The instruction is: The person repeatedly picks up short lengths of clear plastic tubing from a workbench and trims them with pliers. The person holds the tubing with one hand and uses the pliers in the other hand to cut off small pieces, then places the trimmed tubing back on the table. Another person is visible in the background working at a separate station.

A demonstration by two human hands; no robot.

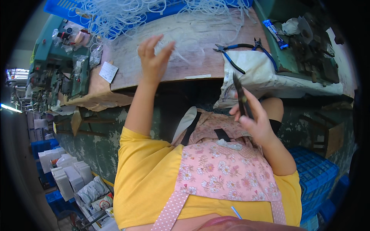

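Note:
My left hand [152, 59] is raised over the worktable [127, 52], thumb and fingers apart, with nothing visible between them. Faint, blurred loops of clear thin tubing [192, 54] lie on the wood just right of it. In my right hand [256, 119], held above my lap near the table's front edge, is a dark pair of hand cutters [243, 98]. Their narrow tip points up and away from me. Two blue-handled side cutters [233, 57] [264, 52] lie beyond, partly on a white sack [250, 69].
A blue basket [154, 15] heaped with tangled translucent tubing [115, 19] stands at the far edge. Green machines [81, 79] flank the table. A paper note [108, 72] lies at left, a blue wrapper [274, 34] at right. Blue crates [314, 173] stand beside me on the right.

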